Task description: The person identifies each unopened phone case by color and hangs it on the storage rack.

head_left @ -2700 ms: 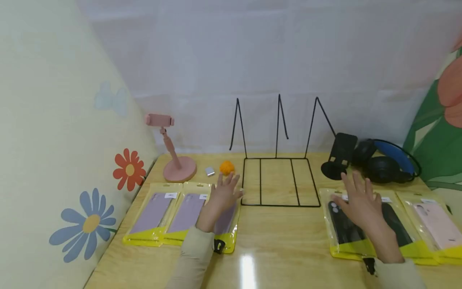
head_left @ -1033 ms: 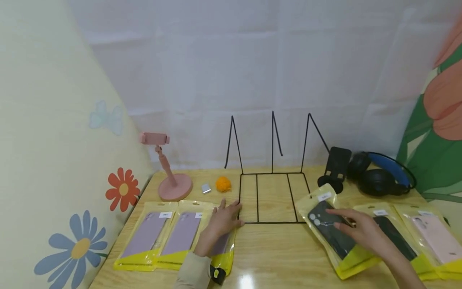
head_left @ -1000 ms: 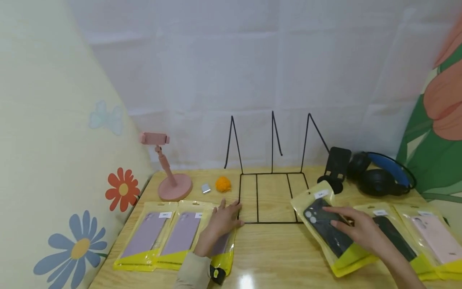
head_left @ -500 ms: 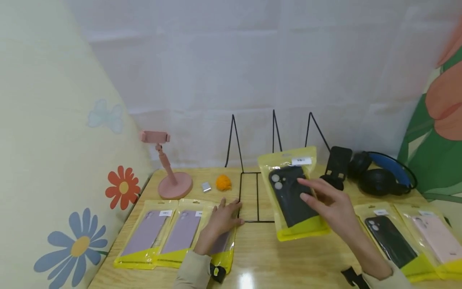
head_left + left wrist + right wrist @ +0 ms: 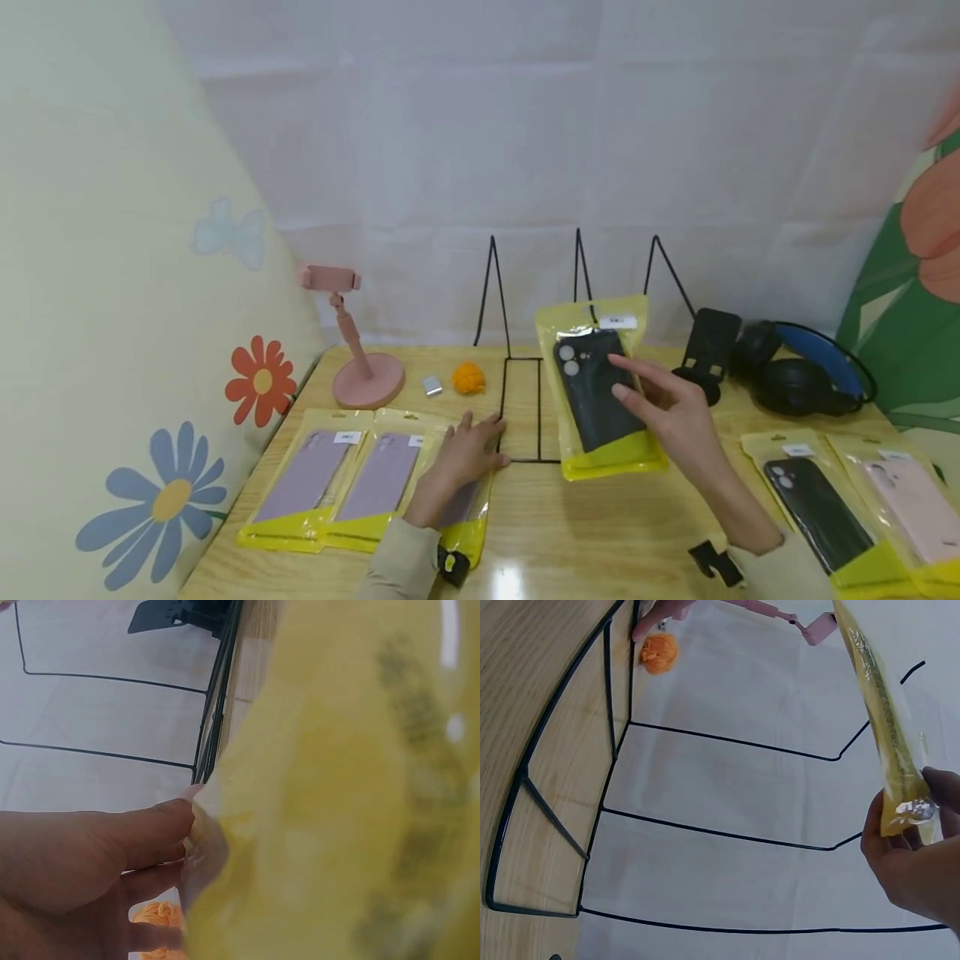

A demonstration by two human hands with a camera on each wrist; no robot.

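Note:
Between thumb and fingers, my right hand (image 5: pixel 675 421) pinches the right edge of a yellow bag holding a black phone case (image 5: pixel 592 396). In the head view this bag is tilted up in front of the black wire rack (image 5: pixel 539 417); in the right wrist view the bag (image 5: pixel 881 712) shows edge-on, with the hooks' wires beyond. My left hand (image 5: pixel 459 457) lies with fingers extended over a bagged purple phone case (image 5: pixel 470 533), fingertips at the rack's left front corner. Part of that bag is hidden under the hand. In the left wrist view the yellow bag (image 5: pixel 300 825) fills the right half.
Two more bagged purple cases (image 5: pixel 382 479) lie at left; a bagged black case (image 5: pixel 817 517) and a pink one (image 5: pixel 911 508) at right. Behind are a pink phone stand (image 5: pixel 367 382), small silver piece (image 5: pixel 432 385), orange ball (image 5: pixel 468 378), black phone stand (image 5: pixel 710 342) and headphones (image 5: pixel 791 379).
My right hand has picked up the bagged black phone case from the right row and carried it left and up to the rack. The left hand has settled at the rack's corner.

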